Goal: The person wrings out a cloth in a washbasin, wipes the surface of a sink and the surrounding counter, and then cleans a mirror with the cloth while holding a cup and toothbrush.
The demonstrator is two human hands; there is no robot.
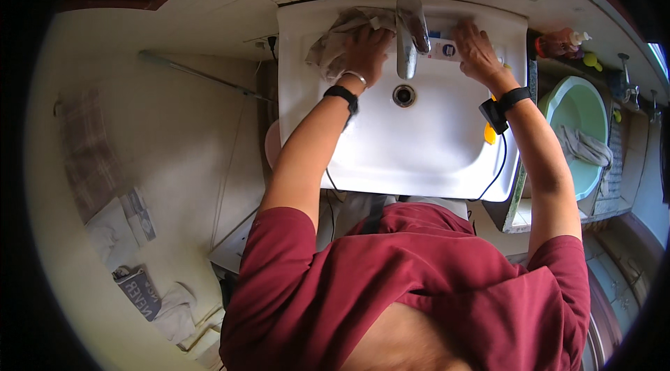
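Observation:
My left hand presses on a crumpled greyish cloth at the back left corner of the white sink, its fingers gripping the fabric. Between my hands stands a chrome faucet, with the round drain below it. On the back right ledge, my right hand reaches out with fingers stretched and slightly blurred. Just left of it lies a white and blue package, partly hidden behind the faucet; whether my fingertips touch it, I cannot tell. A yellow-orange item shows beside my right wrist.
To the right, a pale green basin holds a grey cloth. A pink pump bottle stands behind it, near a wall tap. A thin metal rod is at the left. A black cable hangs from my right wrist device.

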